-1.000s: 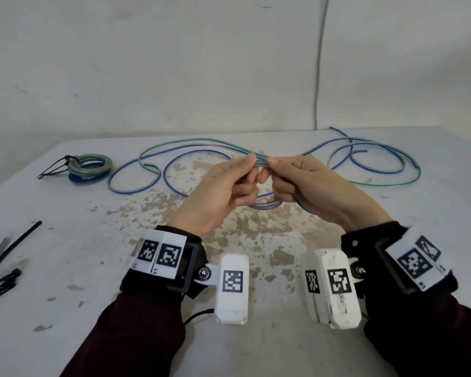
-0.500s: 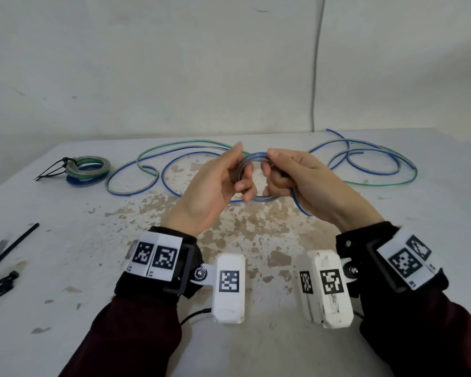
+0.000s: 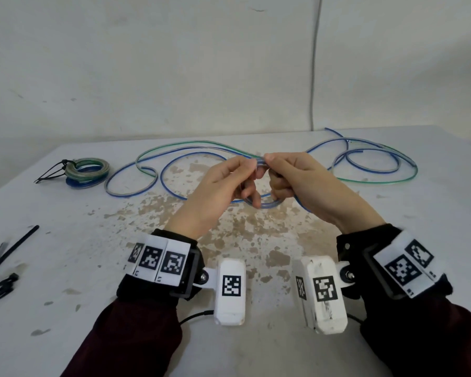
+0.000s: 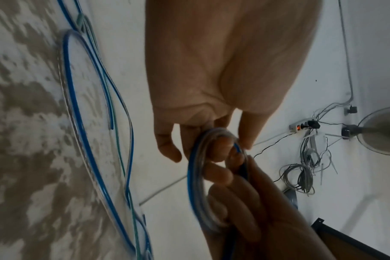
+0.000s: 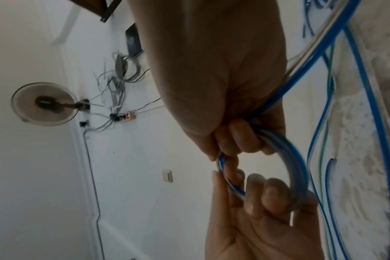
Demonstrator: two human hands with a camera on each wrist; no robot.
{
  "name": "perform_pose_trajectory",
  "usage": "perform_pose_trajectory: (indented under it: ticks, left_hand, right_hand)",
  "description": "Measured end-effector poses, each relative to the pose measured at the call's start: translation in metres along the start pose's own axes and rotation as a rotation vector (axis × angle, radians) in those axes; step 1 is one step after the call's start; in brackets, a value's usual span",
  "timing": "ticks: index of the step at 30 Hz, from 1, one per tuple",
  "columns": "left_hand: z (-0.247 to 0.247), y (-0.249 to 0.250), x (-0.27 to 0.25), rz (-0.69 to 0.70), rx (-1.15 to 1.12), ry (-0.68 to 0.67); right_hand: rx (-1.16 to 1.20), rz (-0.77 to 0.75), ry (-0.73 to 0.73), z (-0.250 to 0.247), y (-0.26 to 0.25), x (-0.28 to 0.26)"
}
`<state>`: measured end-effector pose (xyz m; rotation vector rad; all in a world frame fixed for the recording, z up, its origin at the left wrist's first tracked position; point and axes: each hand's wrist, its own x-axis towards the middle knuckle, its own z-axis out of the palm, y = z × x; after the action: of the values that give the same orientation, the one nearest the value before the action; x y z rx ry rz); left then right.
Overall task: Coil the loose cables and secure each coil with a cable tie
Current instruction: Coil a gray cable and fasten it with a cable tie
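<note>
A small coil of blue cable (image 3: 267,204) hangs above the middle of the table, gripped from both sides. My left hand (image 3: 252,183) pinches its left side, fingers curled through the ring (image 4: 195,176). On the right side, my right hand (image 3: 276,180) has its fingers curled round the strands (image 5: 294,168). The two thumbs nearly meet at the top. A blue tail (image 5: 323,58) runs from the right hand back to the loose blue cable (image 3: 162,178) and green cable (image 3: 378,182) lying in loops on the table behind.
Two finished coils (image 3: 89,170), green on blue, lie stacked at the far left with black ties sticking out. Several loose black cable ties (image 3: 14,248) lie at the table's left edge. The worn table (image 3: 256,248) meets a wall behind.
Both hands kept hold of the coil. The ring that stood open between them half a second ago now hangs lower, mostly behind the fingers, and the thumbs have come together on top.
</note>
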<state>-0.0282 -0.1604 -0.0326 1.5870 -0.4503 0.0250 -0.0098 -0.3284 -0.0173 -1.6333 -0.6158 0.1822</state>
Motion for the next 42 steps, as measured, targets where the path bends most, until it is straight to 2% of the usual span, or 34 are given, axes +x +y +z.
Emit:
perform_pose_trajectory:
  ticks: [3, 6, 8, 10, 12, 14, 15, 18, 22, 24, 26, 29, 31, 34, 36, 38, 40, 42]
  left_hand:
    - [-0.002, 0.000, -0.001, 0.051, 0.058, 0.038]
    - [-0.006, 0.000, 0.000, 0.106, -0.023, 0.173]
    - [-0.006, 0.000, 0.001, 0.101, -0.080, 0.208]
    - [-0.004, 0.002, -0.001, 0.058, -0.128, 0.157]
    - [-0.006, 0.004, -0.003, -0.001, -0.126, 0.025]
    - [-0.010, 0.005, -0.005, -0.027, -0.038, -0.091]
    - [-0.012, 0.005, -0.006, -0.020, 0.015, -0.106]
    - [-0.012, 0.004, -0.005, 0.026, 0.055, -0.003]
    - [-0.009, 0.002, -0.001, 0.086, -0.158, 0.151]
    - [-0.007, 0.005, -0.001, 0.086, -0.254, 0.149]
    - [-0.007, 0.008, -0.002, 0.030, -0.275, 0.102]
    - [-0.007, 0.010, -0.006, -0.032, -0.106, -0.048]
    - [-0.008, 0.010, -0.008, -0.008, -0.003, -0.061]
    - [-0.009, 0.009, -0.005, 0.102, 0.069, 0.074]
    - [-0.011, 0.009, -0.002, 0.172, -0.047, 0.193]
    - [-0.012, 0.008, 0.001, 0.218, -0.121, 0.263]
    - [-0.011, 0.009, 0.005, 0.236, -0.136, 0.283]
    - [-0.009, 0.012, 0.010, 0.245, -0.167, 0.292]
  right_hand:
    - [-0.004, 0.021, -0.018, 0.001, 0.000, -0.001]
    - [0.134, 0.036, -0.104, 0.000, -0.001, -0.002]
    - [0.180, 0.025, -0.121, 0.000, 0.000, -0.002]
    - [0.148, 0.031, -0.059, 0.000, 0.000, 0.000]
    - [0.090, 0.039, -0.019, 0.000, -0.002, 0.000]
    - [-0.008, 0.033, -0.041, 0.002, -0.001, -0.001]
    - [-0.058, 0.030, -0.056, 0.005, -0.001, -0.002]
    - [-0.026, 0.039, -0.073, 0.007, -0.001, -0.002]
    - [0.225, 0.080, -0.107, 0.001, -0.002, -0.004]
    - [0.328, 0.077, -0.091, 0.003, -0.002, -0.004]
    - [0.349, 0.077, -0.058, 0.004, -0.004, -0.001]
    - [0.171, 0.053, -0.072, 0.007, -0.001, 0.000]
    - [0.050, 0.030, -0.075, 0.009, 0.000, -0.001]
    - [-0.125, 0.003, -0.016, 0.005, -0.004, -0.001]
    - [-0.286, 0.021, 0.024, -0.002, -0.006, 0.000]
    - [-0.352, 0.012, 0.030, -0.004, -0.008, 0.001]
    - [-0.289, -0.023, 0.025, -0.002, -0.009, 0.006]
    - [-0.110, -0.051, 0.032, 0.002, -0.011, 0.013]
